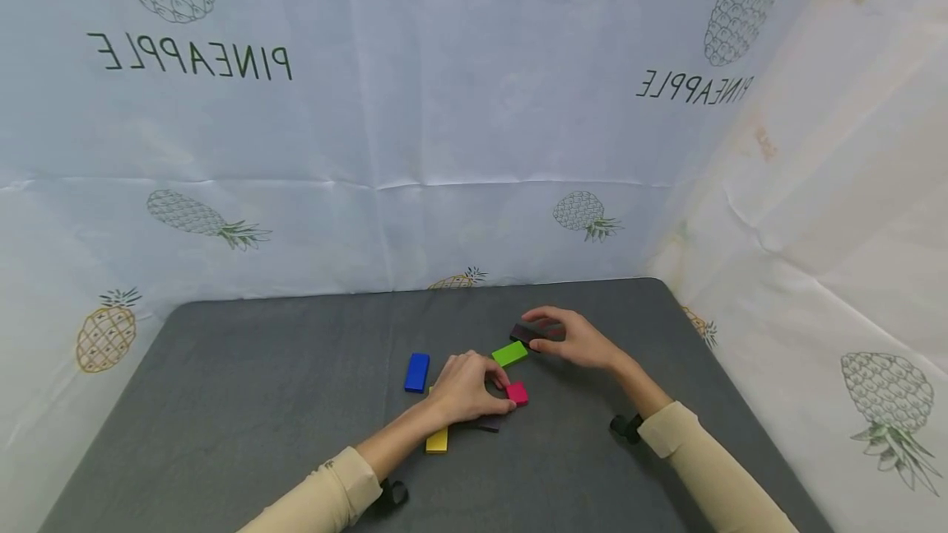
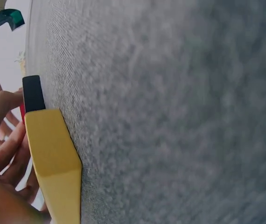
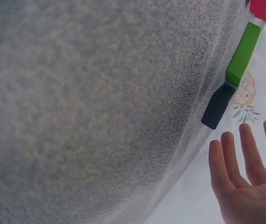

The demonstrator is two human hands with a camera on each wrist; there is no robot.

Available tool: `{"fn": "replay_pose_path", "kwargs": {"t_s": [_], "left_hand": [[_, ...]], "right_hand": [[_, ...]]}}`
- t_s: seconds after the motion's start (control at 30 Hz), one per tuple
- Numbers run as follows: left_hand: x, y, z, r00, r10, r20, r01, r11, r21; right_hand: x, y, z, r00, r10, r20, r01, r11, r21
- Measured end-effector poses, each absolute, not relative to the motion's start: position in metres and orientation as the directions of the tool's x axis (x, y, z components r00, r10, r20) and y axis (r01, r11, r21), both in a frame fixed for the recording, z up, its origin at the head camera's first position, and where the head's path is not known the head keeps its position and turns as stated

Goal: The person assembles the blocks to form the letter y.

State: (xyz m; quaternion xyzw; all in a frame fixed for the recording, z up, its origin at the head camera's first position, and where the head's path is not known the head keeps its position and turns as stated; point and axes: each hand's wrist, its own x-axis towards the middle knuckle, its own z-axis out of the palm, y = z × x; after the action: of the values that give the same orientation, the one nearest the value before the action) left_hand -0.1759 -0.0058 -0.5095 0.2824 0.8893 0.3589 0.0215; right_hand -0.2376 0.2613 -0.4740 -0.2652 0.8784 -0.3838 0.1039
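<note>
My left hand (image 1: 462, 389) pinches a red block (image 1: 517, 393) between thumb and fingers, low over the table. In the left wrist view, a yellow block (image 2: 53, 149) and a dark block (image 2: 33, 93) lie end to end beside that hand, partly hiding the red one. Toward the back right, my right hand (image 1: 573, 340) hovers at a black block (image 1: 522, 333), thumb and fingers spread on either side of it. The right wrist view shows this hand's fingers (image 3: 254, 163) extended and apart from the black block, which meets one end of a green block (image 3: 243, 55).
A blue block (image 1: 417, 373) lies by itself left of the other blocks. All of them are on a dark grey table (image 1: 244, 401) with rounded back corners. Behind and to the right hangs a white cloth (image 1: 474, 105) printed with pineapples. Both wrists wear dark straps.
</note>
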Motion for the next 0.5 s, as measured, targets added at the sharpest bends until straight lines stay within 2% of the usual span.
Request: {"fn": "replay_pose_path", "kwargs": {"t_s": [0.5], "left_hand": [[-0.1763, -0.0098, -0.5094, -0.810, 0.573, 0.120, 0.497, 0.565, 0.658]], "right_hand": [[-0.2436, 0.2549, -0.4768, -0.842, -0.539, 0.029, -0.391, 0.573, -0.720]]}}
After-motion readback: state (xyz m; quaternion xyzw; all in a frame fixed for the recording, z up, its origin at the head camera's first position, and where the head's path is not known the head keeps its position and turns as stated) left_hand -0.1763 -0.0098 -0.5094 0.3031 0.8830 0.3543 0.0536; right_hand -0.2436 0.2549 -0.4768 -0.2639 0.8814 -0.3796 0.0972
